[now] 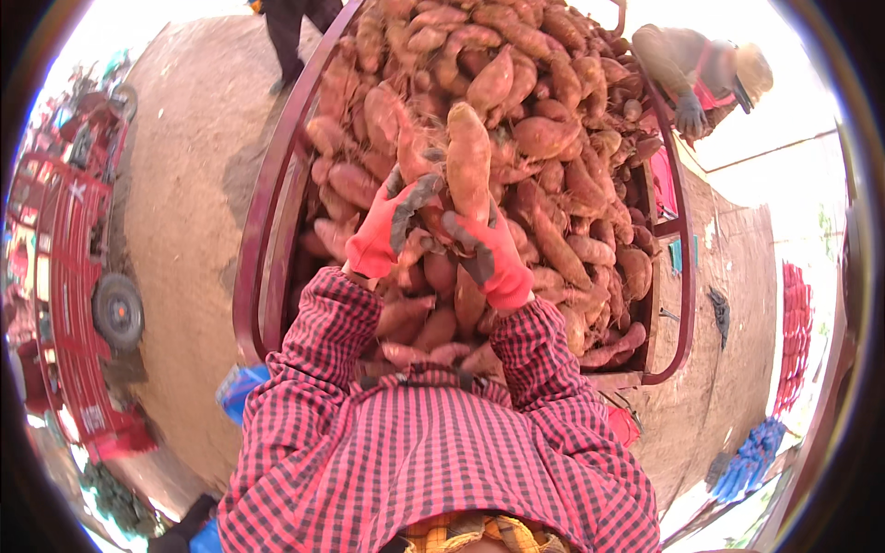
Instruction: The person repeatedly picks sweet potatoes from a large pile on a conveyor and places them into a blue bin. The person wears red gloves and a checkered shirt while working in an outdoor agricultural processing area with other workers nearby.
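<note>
Nearest the camera are the person's checked red-and-black sleeves (313,387), coming up from the lower edge; at their ends both hands wear red gloves with grey palms. The left hand (387,226) is closed around a slimmer sweet potato (410,152), fingers wrapped over its lower end; the right hand (489,253) is clenched on the base of a large sweet potato (468,157), which stands almost upright above the glove (its top end tapers to a blunt tip). The two tubers touch or nearly touch between the hands, lifted just above the load.

Beneath and beyond them lies the heap of sweet potatoes (553,138), filling a dark-red cart bed (267,194) to above its rim; the pile rises toward the far end.

The risk, as I judge it, is a slip: each tuber is gripped only at its lower end, so the long upper part could lever out of the glove and fall back on the heap, bruising or snapping; the heaped load could also shift and roll tubers over the rail.

To the left on bare earth stands a red vehicle (74,276) with a black wheel; at the far right another person in a hat and gloves (701,69) leans at the cart's edge; a third stands at the top (290,37).
</note>
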Motion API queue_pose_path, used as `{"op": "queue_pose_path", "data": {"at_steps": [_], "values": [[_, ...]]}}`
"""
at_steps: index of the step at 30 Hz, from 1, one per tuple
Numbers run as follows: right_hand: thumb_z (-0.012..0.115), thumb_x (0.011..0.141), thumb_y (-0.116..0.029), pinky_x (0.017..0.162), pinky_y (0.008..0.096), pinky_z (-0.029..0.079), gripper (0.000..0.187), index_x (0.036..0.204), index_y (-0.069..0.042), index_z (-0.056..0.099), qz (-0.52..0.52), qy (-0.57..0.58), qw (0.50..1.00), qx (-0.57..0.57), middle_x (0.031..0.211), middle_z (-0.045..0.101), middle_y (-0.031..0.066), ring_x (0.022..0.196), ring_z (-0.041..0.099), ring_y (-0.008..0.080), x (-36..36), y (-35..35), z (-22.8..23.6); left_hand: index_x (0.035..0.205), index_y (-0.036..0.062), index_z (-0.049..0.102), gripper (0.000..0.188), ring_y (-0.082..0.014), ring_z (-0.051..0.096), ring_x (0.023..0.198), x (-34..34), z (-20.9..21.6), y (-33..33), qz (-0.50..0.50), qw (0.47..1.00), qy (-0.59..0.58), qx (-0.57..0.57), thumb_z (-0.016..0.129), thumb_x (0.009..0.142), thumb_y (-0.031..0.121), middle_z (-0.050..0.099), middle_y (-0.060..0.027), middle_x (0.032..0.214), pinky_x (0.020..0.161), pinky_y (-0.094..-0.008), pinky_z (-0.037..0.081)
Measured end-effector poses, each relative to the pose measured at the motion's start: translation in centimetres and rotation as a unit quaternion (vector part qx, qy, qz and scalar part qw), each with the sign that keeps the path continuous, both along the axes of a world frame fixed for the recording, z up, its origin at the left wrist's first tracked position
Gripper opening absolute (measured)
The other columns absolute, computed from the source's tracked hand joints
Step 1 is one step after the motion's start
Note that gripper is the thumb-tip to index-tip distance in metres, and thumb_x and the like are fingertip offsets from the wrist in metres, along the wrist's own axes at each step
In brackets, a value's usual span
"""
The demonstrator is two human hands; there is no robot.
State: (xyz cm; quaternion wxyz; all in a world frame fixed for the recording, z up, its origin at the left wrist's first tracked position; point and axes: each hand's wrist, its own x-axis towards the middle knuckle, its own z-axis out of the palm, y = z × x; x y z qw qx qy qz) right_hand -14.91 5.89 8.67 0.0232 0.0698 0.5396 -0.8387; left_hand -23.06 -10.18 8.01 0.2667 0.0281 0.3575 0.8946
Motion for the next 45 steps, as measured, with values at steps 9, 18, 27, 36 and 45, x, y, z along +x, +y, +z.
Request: {"op": "queue_pose_path", "data": {"at_steps": [9,18,27,36,45], "values": [[0.076,0.081,-0.002,0.085,0.0317,0.055,0.067,0.143,-0.004,0.050,0.254,-0.207,0.945,-0.017,0.117,0.066,0.0055,0.103,0.064,0.0152,13.3,-6.3,-0.1,0.105,0.0021,0.068,0.030,-0.0439,0.066,0.091,16.1,-2.8,-14.1,0.141,0.577,0.524,-0.611,0.072,0.077,0.013,0.069,-0.0198,0.091,0.080,-0.0517,0.053],[0.081,0.084,-0.029,0.093,0.0353,0.052,0.074,0.143,0.002,0.050,0.577,-0.141,0.803,0.051,0.118,0.066,0.0108,0.104,0.063,0.0208,17.9,-23.6,-6.9,0.126,0.0060,0.061,0.024,-0.0118,0.063,0.089,36.9,-1.4,-33.7,0.712,0.506,-0.018,-0.486,0.056,0.107,0.021,0.067,-0.0043,0.099,0.086,-0.0284,0.053],[0.067,0.092,-0.049,0.099,0.0438,0.052,0.059,0.129,-0.004,0.064,0.626,0.051,0.697,0.345,0.122,0.071,0.0196,0.115,0.068,0.0353,16.1,-18.3,-4.0,0.119,-0.0022,0.066,0.027,-0.0199,0.069,0.101,31.5,-3.3,-29.0,0.532,0.693,0.123,-0.472,0.056,0.108,0.021,0.071,-0.0135,0.112,0.094,-0.0332,0.055],[0.062,0.097,-0.045,0.102,0.0414,0.052,0.051,0.134,-0.009,0.064,0.288,-0.085,0.890,0.342,0.124,0.072,0.0172,0.117,0.068,0.0313,15.9,-4.4,-1.0,0.135,0.0033,0.062,0.044,-0.0263,0.070,0.108,16.4,-0.4,-9.1,-0.022,0.815,0.314,-0.486,0.072,0.093,0.013,0.072,-0.0172,0.118,0.094,-0.0374,0.055],[0.067,0.099,-0.031,0.092,0.0357,0.054,0.040,0.129,-0.004,0.066,0.043,-0.146,0.955,0.254,0.111,0.074,0.0115,0.105,0.068,0.0202,12.1,0.8,-0.1,0.138,0.0018,0.056,0.072,-0.0349,0.058,0.127,-2.1,-2.7,0.4,-0.117,0.526,0.310,-0.783,0.077,0.084,0.045,0.064,-0.0179,0.135,0.106,-0.0448,0.047]]}}
